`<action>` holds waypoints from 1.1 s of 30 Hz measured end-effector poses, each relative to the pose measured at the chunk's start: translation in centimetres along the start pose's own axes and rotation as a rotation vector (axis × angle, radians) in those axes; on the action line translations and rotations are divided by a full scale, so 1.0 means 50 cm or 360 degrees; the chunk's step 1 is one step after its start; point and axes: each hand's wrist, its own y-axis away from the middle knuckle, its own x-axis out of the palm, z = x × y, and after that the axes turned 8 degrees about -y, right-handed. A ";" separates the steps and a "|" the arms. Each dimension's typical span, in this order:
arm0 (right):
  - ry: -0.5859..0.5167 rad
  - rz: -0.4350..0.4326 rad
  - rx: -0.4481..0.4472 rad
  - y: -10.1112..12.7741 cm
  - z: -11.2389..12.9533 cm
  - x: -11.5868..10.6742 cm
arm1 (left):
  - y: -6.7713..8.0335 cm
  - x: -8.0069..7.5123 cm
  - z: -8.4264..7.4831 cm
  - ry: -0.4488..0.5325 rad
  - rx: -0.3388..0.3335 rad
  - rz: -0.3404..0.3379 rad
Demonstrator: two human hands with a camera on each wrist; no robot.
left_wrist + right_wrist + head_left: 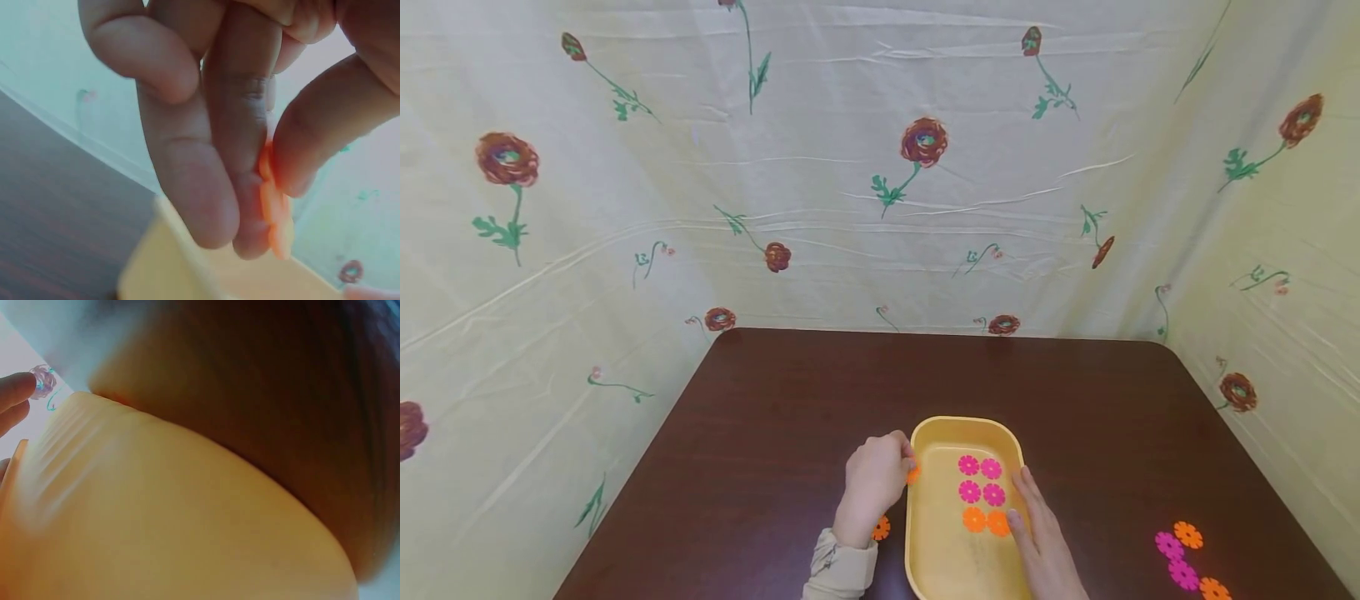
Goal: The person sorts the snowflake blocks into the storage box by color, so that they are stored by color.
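Orange disc [275, 212]: pinched between thumb and fingers of left hand [874, 482], at the left rim of yellow tray [925, 433]. Right hand [1047, 542]: fingers straight, resting along the tray's right side. Tray holds four pink discs [981, 480], two orange. Risk: thin edge grip may slip, dropping the disc outside the rim.

Your left hand [876, 479] was curled, knuckles up, its forearm in a beige sleeve [838, 567] coming in from the lower edge. In the left wrist view your thumb and fingers [206, 187] were pressed together in a pinch, fingertips pointing down. Your right hand [1043, 537] lay flat and low, fingers straight and close together, pointing away from you, the wrist running out of the bottom of the head view.
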 end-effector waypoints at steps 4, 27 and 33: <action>-0.0021 0.0013 0.0024 0.002 0.003 -0.001 | -0.015 0.007 -0.042 -0.0051 0.0095 0.0068; 0.0088 -0.0088 -0.0152 0.005 -0.002 0.002 | 0.016 0.125 -0.202 -0.0484 0.0317 0.0619; 0.0051 -0.0024 -0.0033 0.002 0.001 -0.002 | 0.030 0.144 -0.219 -0.0573 0.0258 0.0612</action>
